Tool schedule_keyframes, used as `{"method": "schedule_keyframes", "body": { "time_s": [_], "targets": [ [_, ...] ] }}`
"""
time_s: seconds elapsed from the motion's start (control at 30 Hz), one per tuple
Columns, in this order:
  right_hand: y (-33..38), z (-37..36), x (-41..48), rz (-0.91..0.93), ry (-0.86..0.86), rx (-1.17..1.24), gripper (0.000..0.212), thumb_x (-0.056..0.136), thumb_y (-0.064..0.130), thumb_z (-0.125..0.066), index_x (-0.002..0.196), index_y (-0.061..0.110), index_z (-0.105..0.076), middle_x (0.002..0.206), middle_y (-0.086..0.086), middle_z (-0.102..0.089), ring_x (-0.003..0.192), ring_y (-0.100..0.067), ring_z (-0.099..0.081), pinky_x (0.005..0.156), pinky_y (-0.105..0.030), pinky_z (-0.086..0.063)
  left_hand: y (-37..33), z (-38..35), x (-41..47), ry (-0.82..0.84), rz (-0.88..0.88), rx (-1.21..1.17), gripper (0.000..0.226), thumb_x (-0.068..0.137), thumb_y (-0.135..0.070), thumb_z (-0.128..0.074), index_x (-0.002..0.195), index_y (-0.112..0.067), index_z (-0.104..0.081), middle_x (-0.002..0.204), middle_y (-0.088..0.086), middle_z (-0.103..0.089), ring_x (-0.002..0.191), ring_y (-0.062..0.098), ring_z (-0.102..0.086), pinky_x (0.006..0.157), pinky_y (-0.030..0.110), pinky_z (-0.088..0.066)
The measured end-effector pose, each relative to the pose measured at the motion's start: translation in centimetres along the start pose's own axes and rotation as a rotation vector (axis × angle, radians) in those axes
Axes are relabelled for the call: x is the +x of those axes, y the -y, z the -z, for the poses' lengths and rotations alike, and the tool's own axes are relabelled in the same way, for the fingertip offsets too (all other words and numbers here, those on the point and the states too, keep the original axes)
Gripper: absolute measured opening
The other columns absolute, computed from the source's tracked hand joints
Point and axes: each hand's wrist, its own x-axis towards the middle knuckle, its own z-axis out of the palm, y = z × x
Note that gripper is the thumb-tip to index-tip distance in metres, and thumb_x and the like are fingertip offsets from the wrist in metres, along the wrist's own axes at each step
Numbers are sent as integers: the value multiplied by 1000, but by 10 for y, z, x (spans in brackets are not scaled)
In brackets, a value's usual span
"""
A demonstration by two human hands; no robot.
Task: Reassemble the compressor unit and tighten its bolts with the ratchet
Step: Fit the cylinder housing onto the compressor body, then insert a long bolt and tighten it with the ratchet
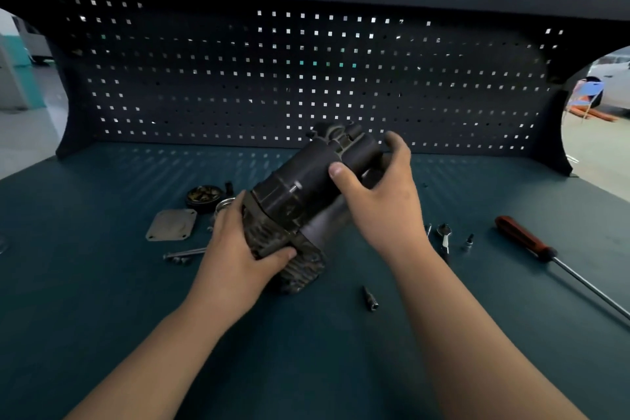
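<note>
Compressor [306,191] held tilted at mid-bench [102,317], probably to be turned for refitting. Finned end gripped by left hand [238,249], barrel wrapped by right hand [381,201]. Plate [172,224], bolts [184,254] and ratchet [444,239] laid within reach, untouched.

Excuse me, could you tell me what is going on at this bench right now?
A person is holding the compressor unit with both hands at the workbench: the left hand grips its finned end, the right hand its dark cylinder end. A square cover plate, long bolts, a red-handled screwdriver and what looks like the ratchet lie loose on the workbench, so nothing is being tightened yet.
</note>
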Motion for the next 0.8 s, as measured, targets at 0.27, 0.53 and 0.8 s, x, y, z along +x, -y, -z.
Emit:
{"method": "schedule_keyframes", "body": {
  "time_s": [0.27, 0.53, 0.8],
  "targets": [
    [-36, 12, -9, -139, -26, 1, 69, 82, 39, -68, 141, 24, -35, 129, 3, -44, 115, -16, -48, 89, -27, -35, -1, 1, 32, 293, -4, 89, 125, 69, -40, -82, 138, -57, 21, 149, -21, -16, 135, 4, -26, 111, 30, -26],
    [-65, -3, -28, -223, 93, 43, 40, 85, 28, -58, 124, 25, -50, 117, -1, -59, 106, -17, -56, 92, -34, -45, 2, 29, 60, 521, -7, 423, 115, 75, -45, -76, 145, -48, 14, 157, -12, -7, 136, 8, -26, 97, 17, -26],
    [-84, 11, -25, -161, 86, -117, 33, 90, 22, -52, 120, 33, -57, 112, 8, -51, 85, 10, -43, 73, -19, -30, -2, 22, 60, 435, -51, 477, 105, 73, -44, -78, 148, -40, -6, 135, -20, -21, 106, 5, -43, 80, 19, -36]
  ]
}}
